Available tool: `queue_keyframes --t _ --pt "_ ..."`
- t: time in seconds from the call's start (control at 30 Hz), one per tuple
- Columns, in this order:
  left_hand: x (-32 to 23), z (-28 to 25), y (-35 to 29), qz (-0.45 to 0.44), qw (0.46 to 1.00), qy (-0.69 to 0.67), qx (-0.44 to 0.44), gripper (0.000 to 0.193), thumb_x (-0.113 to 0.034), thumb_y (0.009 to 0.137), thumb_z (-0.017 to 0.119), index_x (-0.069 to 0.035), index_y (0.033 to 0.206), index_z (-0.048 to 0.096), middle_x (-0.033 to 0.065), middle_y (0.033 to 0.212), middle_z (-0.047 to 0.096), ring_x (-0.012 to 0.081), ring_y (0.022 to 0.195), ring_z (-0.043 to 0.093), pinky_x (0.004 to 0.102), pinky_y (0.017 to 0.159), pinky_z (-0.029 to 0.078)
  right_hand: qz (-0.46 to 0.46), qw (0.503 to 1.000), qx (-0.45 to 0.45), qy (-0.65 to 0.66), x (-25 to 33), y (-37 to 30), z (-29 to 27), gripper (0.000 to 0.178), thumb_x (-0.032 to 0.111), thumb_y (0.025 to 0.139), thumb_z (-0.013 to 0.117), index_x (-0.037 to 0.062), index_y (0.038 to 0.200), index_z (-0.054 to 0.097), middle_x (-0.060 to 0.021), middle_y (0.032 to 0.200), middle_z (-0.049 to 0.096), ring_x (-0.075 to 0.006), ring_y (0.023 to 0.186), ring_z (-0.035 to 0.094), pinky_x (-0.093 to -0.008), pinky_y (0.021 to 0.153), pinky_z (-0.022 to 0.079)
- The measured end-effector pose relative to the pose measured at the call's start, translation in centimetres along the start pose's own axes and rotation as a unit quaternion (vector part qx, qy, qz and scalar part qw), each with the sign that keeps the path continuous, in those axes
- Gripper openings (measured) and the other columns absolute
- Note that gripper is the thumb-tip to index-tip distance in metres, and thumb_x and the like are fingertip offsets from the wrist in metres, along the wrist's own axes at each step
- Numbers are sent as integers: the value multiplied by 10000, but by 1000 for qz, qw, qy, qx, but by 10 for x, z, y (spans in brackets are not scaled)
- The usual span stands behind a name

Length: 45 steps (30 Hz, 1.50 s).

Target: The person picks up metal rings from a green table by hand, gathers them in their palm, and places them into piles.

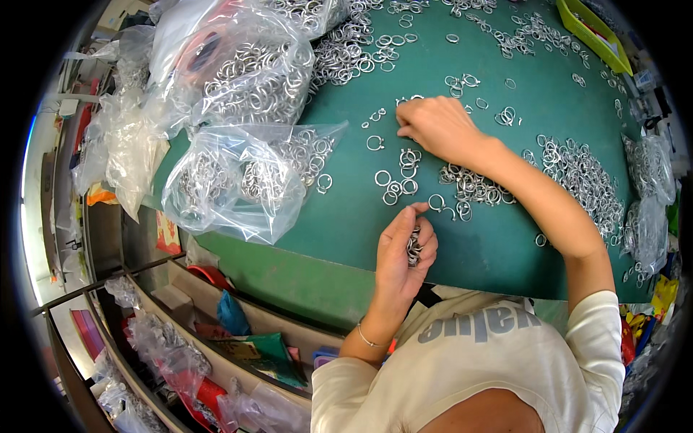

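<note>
My left hand (406, 249) is closed in a loose curl at the near edge of the green table (332, 224). Several small silver metal rings (414, 247) rest in its palm under the bent fingers. Farther out, my right hand (442, 128) reaches across the tabletop, knuckles up and fingers bent together. Its fingertips are down beside a couple of loose rings (401, 102); whatever they pinch is hidden. Between the hands lie a short cluster of rings (409, 164) and a small pile (476, 186) under my right forearm.
Clear plastic bags of rings (253, 83) crowd the left, one bag (234, 184) near the edge. A large ring pile (581, 180) lies right of my arm, another heap (343, 50) at the back. A yellow-green tray (595, 35) sits far right. Open drawers (238, 317) stand below left.
</note>
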<state>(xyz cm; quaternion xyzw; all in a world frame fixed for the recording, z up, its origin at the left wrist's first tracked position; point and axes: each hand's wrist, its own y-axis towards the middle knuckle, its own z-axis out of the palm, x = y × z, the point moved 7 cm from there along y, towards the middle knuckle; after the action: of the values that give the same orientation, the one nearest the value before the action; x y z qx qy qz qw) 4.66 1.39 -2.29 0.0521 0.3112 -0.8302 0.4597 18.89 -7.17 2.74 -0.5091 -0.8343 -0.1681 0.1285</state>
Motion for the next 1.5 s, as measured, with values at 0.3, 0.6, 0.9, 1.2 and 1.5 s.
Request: queue_keyframes --t 0.3,0.6,0.9,1.2,1.5 --pt "-13 3 -7 92 979 169 -67 292 -116 874 515 5 1139 513 57 755 553 118 571 510 193 445 365 2 998 -30 51 3 -21 -27 160 175 730 649 38 804 610 -143 719 620 -317 693 595 -400 595 454" --pt "-64 38 4 331 484 800 -130 262 -72 690 704 -55 941 629 85 623 475 184 500 466 274 488 397 -4 996 -50 77 -11 -22 -41 153 212 716 665 84 799 656 -96 664 604 -286 609 574 -382 535 440" --pt "-43 15 26 41 951 307 20 248 -92 804 577 -34 1036 510 91 841 578 215 646 587 279 452 431 43 917 70 389 7 -53 -53 185 176 767 638 2 830 644 -70 636 598 -146 579 516 -294 559 416" --pt "7 21 32 -89 990 -92 66 245 -241 908 450 -22 878 556 124 880 531 163 641 453 196 419 373 24 995 -93 -16 -29 -9 -24 177 184 814 558 23 861 612 -161 716 610 -342 675 585 -417 579 452" --pt "11 18 18 -70 994 -12 84 200 -190 898 493 -8 956 553 7 695 417 79 542 363 165 368 276 30 954 172 242 -41 -43 -37 226 179 742 648 66 935 613 -92 583 542 -192 515 477 -305 490 377"
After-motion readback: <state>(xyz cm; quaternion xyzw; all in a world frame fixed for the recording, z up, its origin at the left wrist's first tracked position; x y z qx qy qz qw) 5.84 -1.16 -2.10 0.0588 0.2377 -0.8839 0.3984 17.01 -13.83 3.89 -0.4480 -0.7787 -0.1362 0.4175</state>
